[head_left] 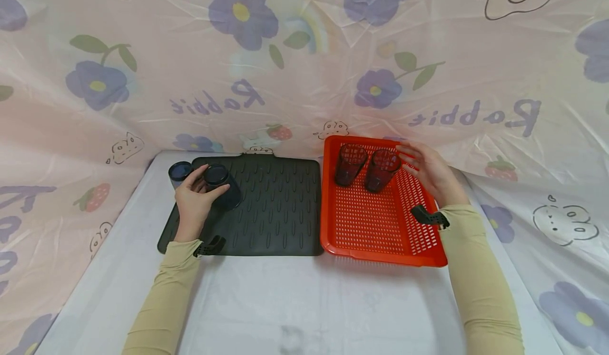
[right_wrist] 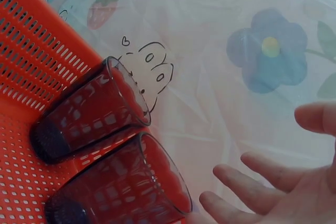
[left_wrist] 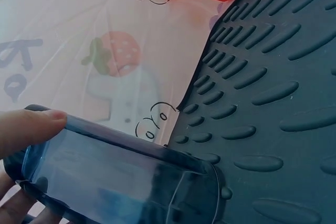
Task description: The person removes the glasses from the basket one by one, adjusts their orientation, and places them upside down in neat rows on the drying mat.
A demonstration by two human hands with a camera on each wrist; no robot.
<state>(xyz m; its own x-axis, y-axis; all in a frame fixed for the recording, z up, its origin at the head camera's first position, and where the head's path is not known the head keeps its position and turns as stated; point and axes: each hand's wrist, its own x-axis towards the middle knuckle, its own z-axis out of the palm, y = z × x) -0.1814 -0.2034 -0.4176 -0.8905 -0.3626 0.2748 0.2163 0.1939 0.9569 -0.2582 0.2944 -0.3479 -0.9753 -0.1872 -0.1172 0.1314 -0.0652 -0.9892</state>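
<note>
My left hand (head_left: 194,199) grips a dark blue drinking glass (head_left: 227,188) between thumb and fingers, at the left part of the black ridged mat (head_left: 276,207). In the left wrist view, the thumb lies along one end of this glass (left_wrist: 121,171), and its other end meets the mat. Just left of that hand stands another blue glass (head_left: 180,171), partly hidden by the fingers. Over at the red basket (head_left: 380,256), my right hand (head_left: 430,173) has its fingers spread beside the nearer of two clear dark glasses (head_left: 382,171). Whether a fingertip touches its rim, I cannot tell.
The second glass (head_left: 350,165) stands close by in the basket's back part. The perforated basket adjoins the mat's right edge. A white-covered table (head_left: 304,302) stretches in front of both, and a patterned sheet (head_left: 304,80) rises behind and at the sides.
</note>
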